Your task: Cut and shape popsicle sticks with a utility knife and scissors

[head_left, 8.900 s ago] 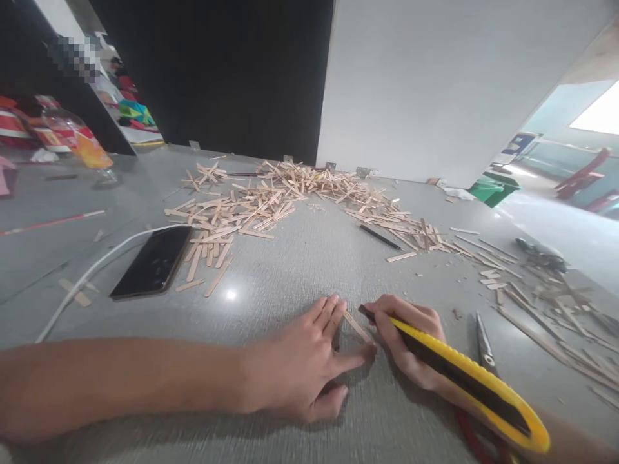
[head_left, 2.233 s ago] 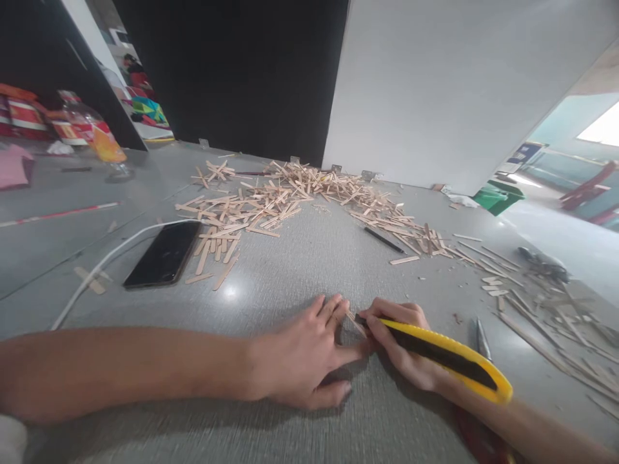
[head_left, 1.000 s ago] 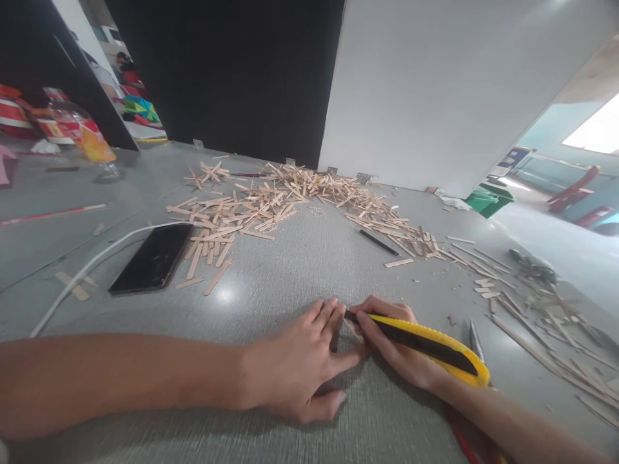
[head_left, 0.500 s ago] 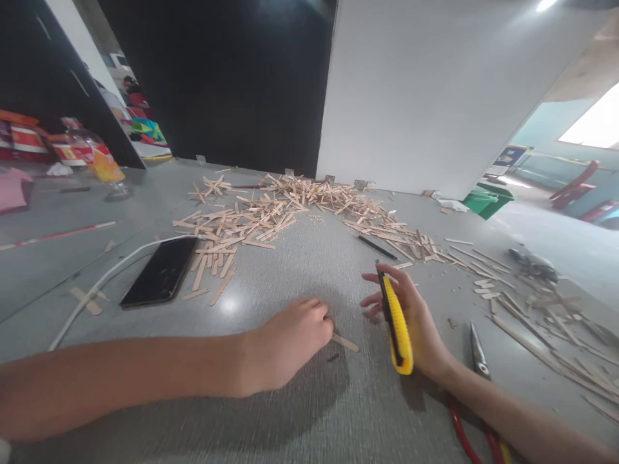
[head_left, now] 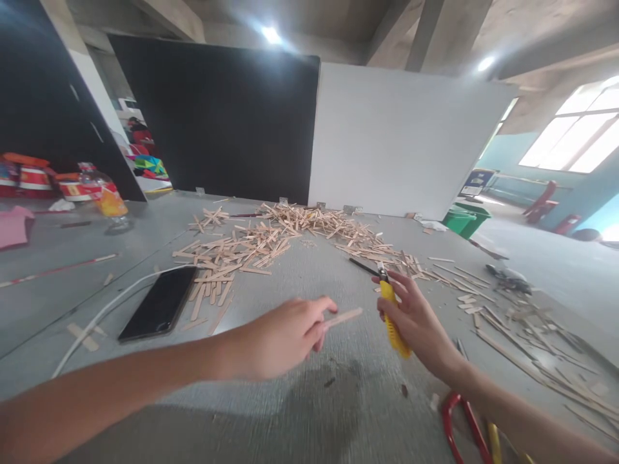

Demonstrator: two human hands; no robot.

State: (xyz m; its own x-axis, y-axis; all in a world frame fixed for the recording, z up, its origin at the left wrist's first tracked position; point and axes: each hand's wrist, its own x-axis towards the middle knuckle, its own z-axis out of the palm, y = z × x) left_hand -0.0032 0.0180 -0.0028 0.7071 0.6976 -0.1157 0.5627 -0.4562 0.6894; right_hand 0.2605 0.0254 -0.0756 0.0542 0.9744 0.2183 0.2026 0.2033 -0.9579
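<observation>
Between the thumb and fingers of my left hand [head_left: 294, 335] is one end of a flat wooden stick [head_left: 345, 317], raised off the table and pointing right. My right hand [head_left: 411, 316] is closed around a yellow utility knife [head_left: 393, 325], its metal tip upward, just right of the stick. A large scattered pile of similar wooden sticks [head_left: 271, 235] lies beyond both hands. Under my right forearm are red-handled pliers [head_left: 464, 419], partly covered by the arm. A black pencil-like rod [head_left: 362, 266] lies beyond the knife.
A dark phone [head_left: 159, 303] with a white cable [head_left: 101, 309] rests at left. Long wood strips [head_left: 522, 361] spread over the right side. Black [head_left: 217, 122] and white [head_left: 401, 142] panels stand behind the pile. A bottle [head_left: 109, 196] is at far left.
My left hand has lifted the stick from the table, its free end now tilted up. My right hand has wrapped its fingers round the knife. The view has tipped upward.
</observation>
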